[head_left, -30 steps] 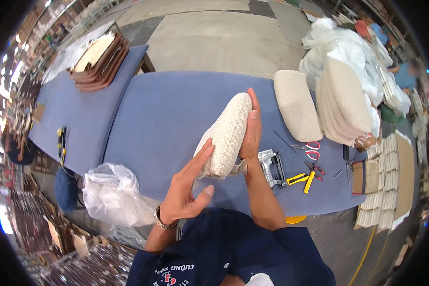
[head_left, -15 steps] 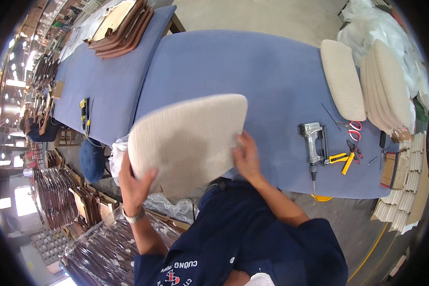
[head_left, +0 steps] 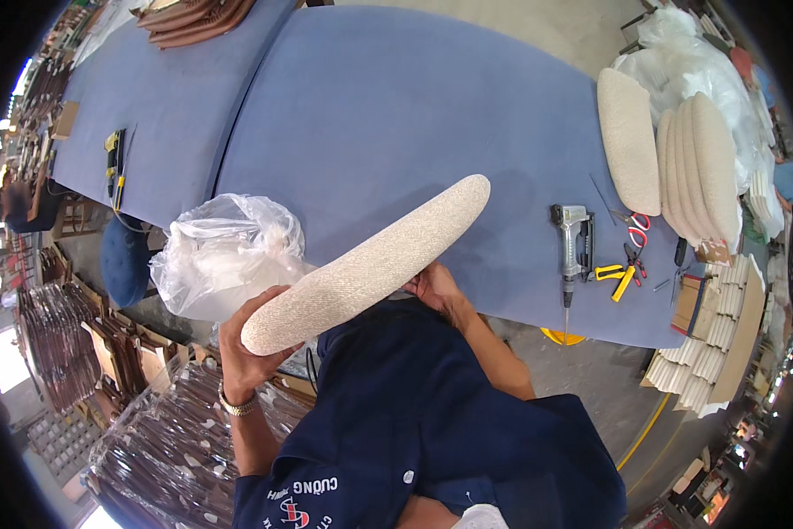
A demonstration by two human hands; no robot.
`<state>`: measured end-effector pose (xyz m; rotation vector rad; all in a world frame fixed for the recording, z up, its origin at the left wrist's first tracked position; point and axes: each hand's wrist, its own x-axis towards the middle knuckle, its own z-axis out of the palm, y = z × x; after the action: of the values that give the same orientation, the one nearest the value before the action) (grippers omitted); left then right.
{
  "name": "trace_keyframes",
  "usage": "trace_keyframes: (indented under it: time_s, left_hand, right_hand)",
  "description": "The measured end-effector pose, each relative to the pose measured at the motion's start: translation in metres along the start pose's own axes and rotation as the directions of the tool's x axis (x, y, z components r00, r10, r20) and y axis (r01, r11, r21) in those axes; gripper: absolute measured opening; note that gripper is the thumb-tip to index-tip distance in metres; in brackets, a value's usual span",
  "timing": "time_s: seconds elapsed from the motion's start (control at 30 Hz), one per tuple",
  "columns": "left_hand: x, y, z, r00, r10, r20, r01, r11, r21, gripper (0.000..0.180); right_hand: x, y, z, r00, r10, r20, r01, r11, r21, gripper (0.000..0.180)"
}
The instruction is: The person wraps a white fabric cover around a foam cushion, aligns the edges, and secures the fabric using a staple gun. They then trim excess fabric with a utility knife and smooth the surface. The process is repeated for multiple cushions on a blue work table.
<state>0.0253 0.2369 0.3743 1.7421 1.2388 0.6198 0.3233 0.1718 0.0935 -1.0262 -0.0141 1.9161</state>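
Observation:
A beige fabric-covered chair pad [head_left: 365, 264] is held up in front of me, tipped so that its long rounded edge faces upward. My left hand [head_left: 251, 339] is wrapped around its lower left end, thumb on the far side and fingers beneath. Beneath the pad's right half, my right hand [head_left: 433, 286] grips it from the near side, its fingertips partly hidden by the pad. A clear plastic bag [head_left: 229, 251], bunched up, lies at the table edge just beyond my left hand.
On the blue table [head_left: 396, 106], a staple gun [head_left: 574, 251], red-handled scissors [head_left: 634, 229] and yellow-handled pliers [head_left: 624, 280] lie to the right. Similar beige pads [head_left: 700, 167] stand beyond them. Brown panels [head_left: 193, 22] are stacked far left; a blue round stool [head_left: 125, 264] stands below.
The pad has tilted from showing its broad face to showing its edge. My right hand has moved lower, under it. The plastic bag has come into fuller view.

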Motion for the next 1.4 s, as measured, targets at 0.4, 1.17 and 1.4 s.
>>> trace_keyframes:
  time_s: [0.4, 1.17, 1.4]
  left_hand:
    - [0.051, -0.057, 0.104, 0.996, 0.003, -0.086, -0.034, 0.934, -0.356, 0.067]
    - [0.162, -0.005, 0.184, 0.871, 0.100, 0.481, -0.290, 0.895, 0.338, 0.091]
    - [0.231, 0.017, 0.215, 0.800, -0.006, 0.600, -0.227, 0.922, 0.313, 0.088]
  right_hand:
    - [-0.044, -0.136, -0.009, 0.521, -0.645, -0.559, 0.778, 0.628, 0.001, 0.035]
    - [0.060, -0.214, -0.061, 0.270, -0.393, -0.879, 0.379, 0.883, -0.278, 0.068]
    - [0.051, -0.219, -0.029, 0.088, -0.595, -0.799, 0.078, 0.804, -0.590, 0.053]
